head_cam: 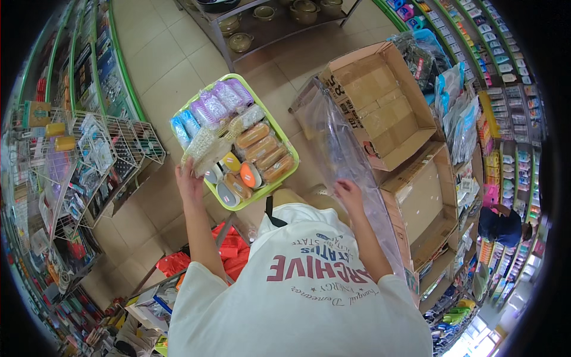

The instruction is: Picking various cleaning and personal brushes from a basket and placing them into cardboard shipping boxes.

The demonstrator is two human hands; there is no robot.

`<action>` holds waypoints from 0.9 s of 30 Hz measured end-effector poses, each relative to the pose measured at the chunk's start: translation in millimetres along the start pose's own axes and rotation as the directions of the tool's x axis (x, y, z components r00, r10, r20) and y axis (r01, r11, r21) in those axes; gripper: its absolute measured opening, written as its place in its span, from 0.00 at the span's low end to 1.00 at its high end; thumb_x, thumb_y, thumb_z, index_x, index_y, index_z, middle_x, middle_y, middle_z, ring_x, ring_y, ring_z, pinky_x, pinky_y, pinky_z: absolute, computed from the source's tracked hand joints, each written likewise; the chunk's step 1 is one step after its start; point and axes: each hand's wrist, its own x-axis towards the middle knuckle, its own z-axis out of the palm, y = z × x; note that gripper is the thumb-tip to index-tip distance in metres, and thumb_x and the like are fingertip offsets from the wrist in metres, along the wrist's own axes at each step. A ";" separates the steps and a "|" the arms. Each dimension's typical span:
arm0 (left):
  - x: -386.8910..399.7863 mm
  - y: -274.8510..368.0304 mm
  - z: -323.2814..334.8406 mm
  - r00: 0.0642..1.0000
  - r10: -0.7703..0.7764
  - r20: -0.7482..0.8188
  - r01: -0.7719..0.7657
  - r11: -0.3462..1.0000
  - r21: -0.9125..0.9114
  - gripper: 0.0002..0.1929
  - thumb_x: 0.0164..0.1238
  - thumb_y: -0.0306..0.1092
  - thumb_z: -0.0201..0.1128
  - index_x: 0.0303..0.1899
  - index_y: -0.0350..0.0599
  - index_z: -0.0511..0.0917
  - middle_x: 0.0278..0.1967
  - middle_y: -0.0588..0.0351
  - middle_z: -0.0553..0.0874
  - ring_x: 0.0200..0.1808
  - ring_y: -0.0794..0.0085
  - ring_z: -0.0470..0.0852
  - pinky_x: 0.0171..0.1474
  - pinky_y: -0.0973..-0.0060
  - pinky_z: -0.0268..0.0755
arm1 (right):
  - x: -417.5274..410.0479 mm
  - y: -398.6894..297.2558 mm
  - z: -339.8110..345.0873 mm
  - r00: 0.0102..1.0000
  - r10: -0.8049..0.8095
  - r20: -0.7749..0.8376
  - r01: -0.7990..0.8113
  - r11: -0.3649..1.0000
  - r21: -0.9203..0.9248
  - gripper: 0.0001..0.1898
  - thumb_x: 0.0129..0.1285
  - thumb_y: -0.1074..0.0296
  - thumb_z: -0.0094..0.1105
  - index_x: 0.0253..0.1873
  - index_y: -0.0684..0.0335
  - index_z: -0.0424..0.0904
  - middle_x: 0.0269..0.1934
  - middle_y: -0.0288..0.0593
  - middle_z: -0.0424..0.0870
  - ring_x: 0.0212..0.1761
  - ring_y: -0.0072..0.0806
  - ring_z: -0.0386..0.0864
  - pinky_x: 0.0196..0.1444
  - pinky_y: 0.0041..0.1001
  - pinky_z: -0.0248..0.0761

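My left hand (pixel 191 180) grips the near end of a clear-wrapped pale package (pixel 200 148) at the left side of a lime-green plastic basket (pixel 289 147). The package slants over the basket's contents. Inside are purple wrapped packs (pixel 225 98), blue wrapped packs (pixel 186 123) and another pale wrapped pack (pixel 246 119). Brown wrapped brushes (pixel 263 149) lie on the right. Toward me sit an orange-faced brush (pixel 250 175), a yellow-faced one (pixel 231 161) and grey-faced ones (pixel 227 195). My right hand (pixel 350 194) hangs beside clear plastic sheeting, its fingers loosely bent and nothing visible in them.
Open cardboard boxes (pixel 379 98) and clear plastic sheeting (pixel 341 138) stand on the right. A wire display rack (pixel 111 151) is at the left. Ahead, a metal shelf (pixel 267 33) bears clay pots (pixel 241 42). Red packages (pixel 232 247) lie near my left arm. A person (pixel 504 226) is far right.
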 end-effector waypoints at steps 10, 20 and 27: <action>-138.6 -86.4 137.5 0.940 -0.070 0.335 -0.057 0.933 0.356 0.20 0.63 0.39 0.72 0.51 0.47 0.72 0.46 0.57 0.77 0.46 0.69 0.77 0.47 0.73 0.73 | -34.5 -146.4 101.7 0.924 -0.155 0.349 -0.161 0.669 0.726 0.38 0.71 0.65 0.60 0.79 0.49 0.48 0.67 0.41 0.69 0.66 0.36 0.71 0.64 0.39 0.71; -171.2 -74.8 155.1 0.418 -0.315 0.852 -0.620 0.587 0.521 0.21 0.55 0.41 0.77 0.43 0.40 0.78 0.40 0.54 0.78 0.43 0.67 0.80 0.47 0.72 0.74 | -20.5 -78.9 34.3 0.982 -0.039 0.185 -0.142 0.494 0.858 0.27 0.70 0.63 0.59 0.72 0.55 0.64 0.60 0.41 0.78 0.61 0.37 0.77 0.65 0.42 0.72; -10.8 -110.5 121.6 0.837 0.077 0.542 -0.504 0.496 0.708 0.19 0.61 0.41 0.72 0.48 0.38 0.82 0.36 0.51 0.86 0.36 0.69 0.84 0.41 0.71 0.77 | -32.9 -64.4 16.4 0.967 -0.013 0.256 -0.238 0.331 0.913 0.23 0.73 0.56 0.54 0.66 0.62 0.72 0.56 0.46 0.82 0.56 0.41 0.81 0.62 0.44 0.73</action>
